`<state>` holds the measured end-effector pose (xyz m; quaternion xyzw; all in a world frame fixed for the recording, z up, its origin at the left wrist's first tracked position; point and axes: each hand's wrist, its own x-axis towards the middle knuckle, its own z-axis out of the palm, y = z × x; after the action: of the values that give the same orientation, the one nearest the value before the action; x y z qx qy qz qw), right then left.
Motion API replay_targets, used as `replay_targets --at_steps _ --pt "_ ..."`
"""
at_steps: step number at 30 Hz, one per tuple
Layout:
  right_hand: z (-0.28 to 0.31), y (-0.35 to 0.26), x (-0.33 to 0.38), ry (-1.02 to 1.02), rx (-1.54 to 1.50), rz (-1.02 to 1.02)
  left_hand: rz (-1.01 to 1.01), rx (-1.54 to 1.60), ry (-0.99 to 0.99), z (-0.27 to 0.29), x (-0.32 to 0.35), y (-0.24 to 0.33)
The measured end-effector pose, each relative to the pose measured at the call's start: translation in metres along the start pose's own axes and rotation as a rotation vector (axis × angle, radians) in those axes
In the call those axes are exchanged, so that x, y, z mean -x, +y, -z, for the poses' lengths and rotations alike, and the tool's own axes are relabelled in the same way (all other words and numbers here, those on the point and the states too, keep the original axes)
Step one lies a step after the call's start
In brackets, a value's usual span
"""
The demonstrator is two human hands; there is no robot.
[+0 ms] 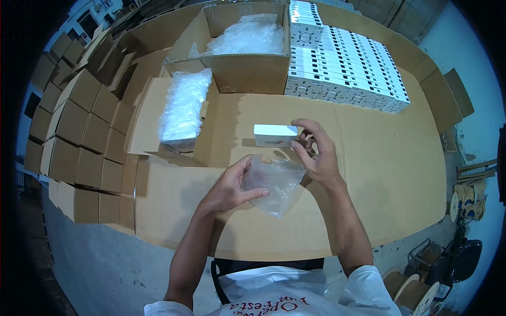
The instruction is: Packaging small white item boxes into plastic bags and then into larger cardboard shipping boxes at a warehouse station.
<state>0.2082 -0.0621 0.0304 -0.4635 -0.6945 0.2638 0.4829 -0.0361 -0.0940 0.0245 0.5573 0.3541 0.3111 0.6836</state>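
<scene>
Your workspace is a cardboard-covered table point(390, 168). At far left, brown cartons point(87, 129) stand stacked; next comes an open carton point(145, 118) of clear-wrapped packages point(184, 105). Your left hand point(230, 187) grasps a clear plastic bag point(279, 192), with a large open box point(253, 75) of clear plastic beyond. Above the bag, your right hand point(322, 155) pinches the right end of a small white box point(275, 131). White boxes with dark markings point(348, 68) block the far right. The small box bears a tiny reddish mark; red lettering crosses your shirt point(327, 301).
</scene>
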Motion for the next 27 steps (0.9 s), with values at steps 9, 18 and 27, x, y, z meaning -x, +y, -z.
replay_targets --at_steps 9,18,27 --pt "-0.002 0.009 0.008 0.187 -0.437 -0.196 0.02 0.023 0.066 -0.003 -0.003 0.002" --pt "0.008 0.009 0.006 0.226 -0.97 -0.296 -0.005 0.022 0.128 0.008 0.006 0.002" --pt "0.007 0.004 0.012 0.028 -0.904 -0.251 -0.031 0.004 0.128 0.009 0.008 -0.002"
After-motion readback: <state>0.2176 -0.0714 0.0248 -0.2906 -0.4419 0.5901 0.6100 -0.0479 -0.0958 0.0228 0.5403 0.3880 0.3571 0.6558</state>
